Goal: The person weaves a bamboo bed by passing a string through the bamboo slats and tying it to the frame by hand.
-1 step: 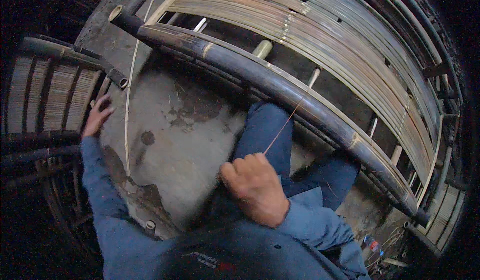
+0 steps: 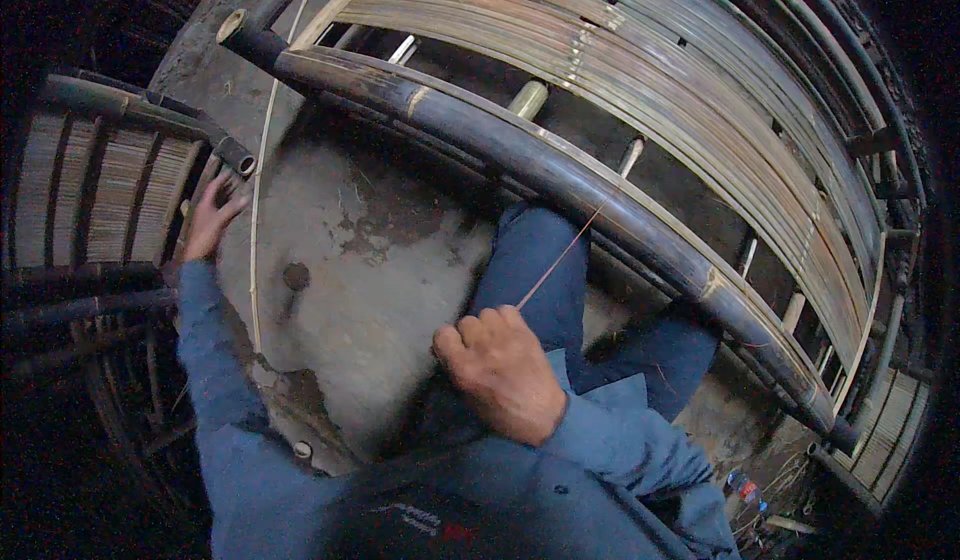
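**Cord stays straight as my left hand shifts inward**

The thin reddish cord [image 2: 561,257] slants straight from my fist to the dark front pole [image 2: 470,125] of the bench [image 2: 700,140], meeting it right of the middle of its length. How it is fastened there I can't make out.

My right hand [image 2: 502,372] has the cord gripped in a closed fist, on the near side of my trouser knee [image 2: 530,245]. That fist has eased slightly left since the previous picture, and the cord runs just as straight, so I judge that the pull is being kept and no slack has come in.

My left hand [image 2: 206,228] has changed more: it has swung a little to the right, and is now just beside the hollow end of a dark tube [image 2: 235,155]. Its fingers are spread, with nothing that I can see between them; whether one touches the tube I can't tell. To my mind that leaves the cord to the right hand alone.

Further out, a long pale cane [image 2: 254,260] runs over the floor [image 2: 370,330] just right of my left hand, and another slatted frame [image 2: 115,195] is to its left. Beyond the front pole, the bench's slats spread away to the far right.
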`<state>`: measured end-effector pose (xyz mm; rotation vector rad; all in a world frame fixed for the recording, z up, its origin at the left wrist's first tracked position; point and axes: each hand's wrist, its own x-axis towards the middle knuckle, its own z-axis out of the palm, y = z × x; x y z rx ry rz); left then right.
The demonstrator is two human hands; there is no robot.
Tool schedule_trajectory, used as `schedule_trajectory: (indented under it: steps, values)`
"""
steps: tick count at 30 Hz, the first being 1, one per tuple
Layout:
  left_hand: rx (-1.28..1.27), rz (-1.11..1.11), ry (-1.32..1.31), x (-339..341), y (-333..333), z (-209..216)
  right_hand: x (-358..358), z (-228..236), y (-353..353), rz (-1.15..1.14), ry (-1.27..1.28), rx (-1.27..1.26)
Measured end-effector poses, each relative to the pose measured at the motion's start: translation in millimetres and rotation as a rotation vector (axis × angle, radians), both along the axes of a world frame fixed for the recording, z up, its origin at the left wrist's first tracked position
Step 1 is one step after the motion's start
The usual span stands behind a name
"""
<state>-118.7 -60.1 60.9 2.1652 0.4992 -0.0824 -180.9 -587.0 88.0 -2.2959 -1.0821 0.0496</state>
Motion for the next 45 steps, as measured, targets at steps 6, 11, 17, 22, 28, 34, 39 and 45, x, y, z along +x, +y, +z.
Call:
schedule_trajectory:
  steps: [6, 11, 17, 22, 28, 34, 39, 45]
  values:
    - [-0.288, 0.164, -0.348, 125, -149, -112, 11, -23, 27, 0.141, -0.16, -0.348]
    - [0.011, -0.272, -0.294, 83, -215, -92, 101, -10, 45, -0.187, 0.396, 0.024]
    - [-0.041, -0.715, 0.059, -33, -254, -44, 187, -43, 95, -0.208, 1.682, 0.803]
    - [0.134, -0.661, 0.264, -9, -179, -41, 217, -21, 76, -0.279, 0.904, 0.971]
    - [0.279, -0.265, -0.427, 168, -144, 14, 249, 8, 55, -0.233, 0.731, 1.055]
    - [0.451, -0.478, -0.504, 258, -141, -21, 199, -44, 3, -0.383, 0.854, 1.114]
    - [0.697, -0.497, -0.434, 243, -127, -63, 213, 15, -42, -0.514, 0.419, 0.665]
    - [0.474, -0.479, -0.429, 259, -126, -50, 227, 55, -68, -0.574, 0.094, 0.979]
